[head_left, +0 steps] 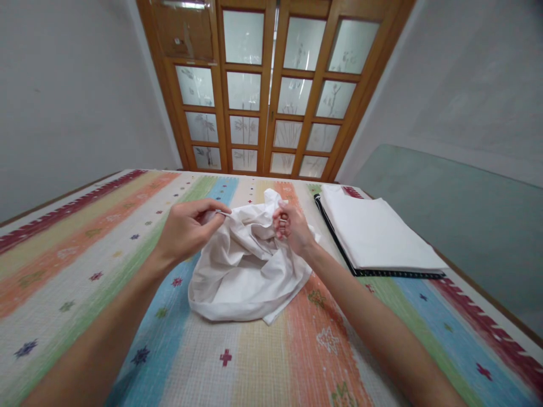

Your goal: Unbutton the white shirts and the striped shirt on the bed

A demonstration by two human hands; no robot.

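Note:
A crumpled white cloth lies in the middle of a striped, many-coloured bedspread. My left hand pinches an edge of the cloth at its upper left, fingers closed on the fabric. My right hand is closed on a bunched fold at the cloth's upper right. Both hands hold their parts slightly raised while the rest of the cloth rests on the bedspread.
A stack of folded white cloth sits on a dark-edged board at the right of the bedspread. Wooden doors with frosted glass panes stand behind. A pale green panel runs along the right wall.

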